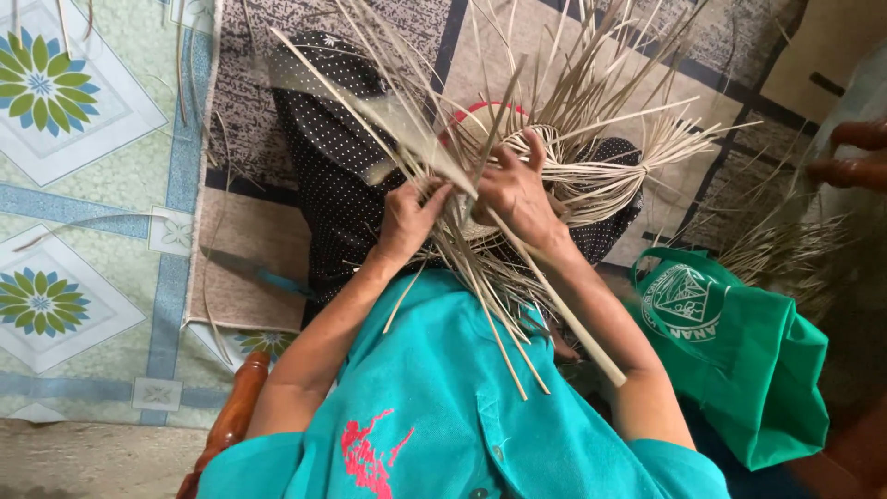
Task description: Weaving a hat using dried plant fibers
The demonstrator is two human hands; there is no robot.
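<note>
Both hands, left hand (pixel 407 222) and right hand (pixel 516 192), half-hide woven basket (pixel 573 171).

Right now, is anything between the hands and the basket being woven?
No. The left hand and right hand are both already on the half-woven basket, gripping its loose strips, with nothing in between.

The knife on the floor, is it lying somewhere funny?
A bit. The knife lies loose on the mat, blade bare, beside the person's leg, among stray cane strips scattered over the floor. Both hands, left hand and right hand, are on the half-woven basket, away from it.
</note>
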